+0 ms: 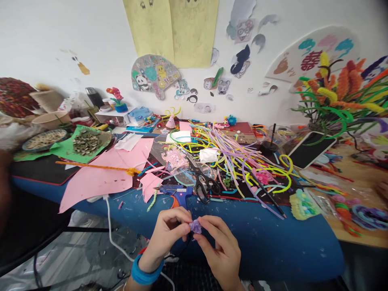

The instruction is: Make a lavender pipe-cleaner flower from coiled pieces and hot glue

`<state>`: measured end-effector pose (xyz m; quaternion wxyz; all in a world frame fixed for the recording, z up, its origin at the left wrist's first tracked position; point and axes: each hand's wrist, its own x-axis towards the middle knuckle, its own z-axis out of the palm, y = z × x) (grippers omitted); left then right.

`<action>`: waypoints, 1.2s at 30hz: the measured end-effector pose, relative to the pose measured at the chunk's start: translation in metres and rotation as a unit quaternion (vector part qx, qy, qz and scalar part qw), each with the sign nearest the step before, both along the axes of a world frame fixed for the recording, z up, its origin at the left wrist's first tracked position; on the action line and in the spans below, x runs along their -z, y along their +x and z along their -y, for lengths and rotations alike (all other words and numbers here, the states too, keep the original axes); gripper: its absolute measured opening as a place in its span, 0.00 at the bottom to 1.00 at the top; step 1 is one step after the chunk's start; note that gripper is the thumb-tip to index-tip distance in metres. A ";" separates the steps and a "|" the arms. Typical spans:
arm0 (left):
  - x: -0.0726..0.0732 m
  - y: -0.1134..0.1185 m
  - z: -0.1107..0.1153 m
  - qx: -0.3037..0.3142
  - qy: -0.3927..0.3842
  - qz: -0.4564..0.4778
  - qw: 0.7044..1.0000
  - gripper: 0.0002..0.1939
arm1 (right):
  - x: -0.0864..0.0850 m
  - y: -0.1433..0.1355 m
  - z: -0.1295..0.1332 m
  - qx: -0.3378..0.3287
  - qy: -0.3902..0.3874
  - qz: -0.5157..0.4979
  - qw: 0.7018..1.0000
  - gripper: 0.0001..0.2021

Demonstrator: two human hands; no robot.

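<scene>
A small, fuzzy purple piece of bent pipe cleaner [195, 226] is held up between both hands, in front of the table's near edge. My left hand [171, 232], with a blue band at its wrist, pinches the piece's left side. Thumb and fingers of my right hand [220, 246] grip its right side. Just beyond the left hand lies a blue glue gun [178, 192] with an orange trigger and a small red light. Black scissors [203, 182] rest beside it on the right.
Loose pipe cleaners [236, 153] in yellow, purple and pink cover the table's middle. Pink paper sheets [100, 182] lie to the left. A phone [312, 149] leans at the right near colourful pipe-cleaner flowers [342, 89]. A white cable [110, 226] hangs over the front edge.
</scene>
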<state>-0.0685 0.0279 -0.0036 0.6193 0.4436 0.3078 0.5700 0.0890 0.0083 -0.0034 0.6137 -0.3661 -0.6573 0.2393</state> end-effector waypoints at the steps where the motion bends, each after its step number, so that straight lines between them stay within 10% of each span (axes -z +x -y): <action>1: 0.000 0.000 0.000 -0.004 -0.003 0.001 1.000 0.08 | 0.000 0.000 0.000 -0.005 -0.001 -0.009 1.000 0.17; 36: 0.007 0.002 0.003 0.016 0.003 -0.044 0.999 0.17 | 0.003 -0.001 0.001 -0.006 0.022 -0.059 0.998 0.15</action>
